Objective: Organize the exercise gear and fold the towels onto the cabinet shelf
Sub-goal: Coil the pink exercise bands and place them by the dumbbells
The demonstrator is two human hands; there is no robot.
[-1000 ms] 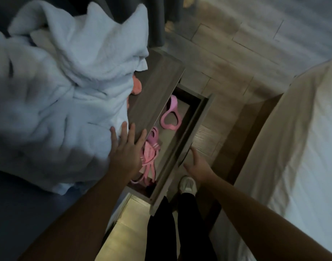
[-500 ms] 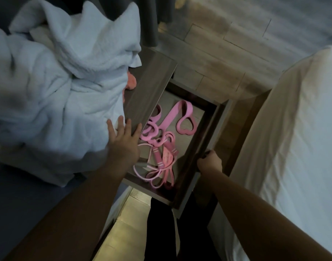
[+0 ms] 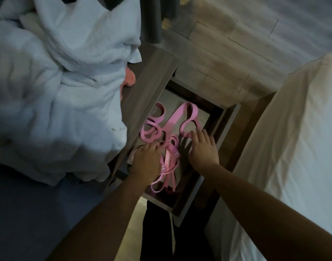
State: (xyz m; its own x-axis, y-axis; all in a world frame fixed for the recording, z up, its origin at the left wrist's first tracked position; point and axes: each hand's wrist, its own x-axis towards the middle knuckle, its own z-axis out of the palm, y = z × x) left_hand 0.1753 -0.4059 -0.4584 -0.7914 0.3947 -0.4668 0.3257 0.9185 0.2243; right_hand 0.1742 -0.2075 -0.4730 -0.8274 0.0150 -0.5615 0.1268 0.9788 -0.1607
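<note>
Pink resistance bands (image 3: 177, 119) in drawer (image 3: 222, 127), between left hand (image 3: 146, 159) and right hand (image 3: 203, 147).

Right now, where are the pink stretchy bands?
In the head view, the pink bands lie tangled in the open drawer mid-frame, right of the white towels, with the left hand and right hand reaching in.

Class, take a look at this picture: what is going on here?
A person is reaching both hands into an open drawer that holds a tangle of pink bands. The left hand lies on the tangle near its middle; whether it grips is unclear. The right hand touches a wide loop with its fingers spread. A heap of unfolded white towels sits on the cabinet top to the left.
</note>
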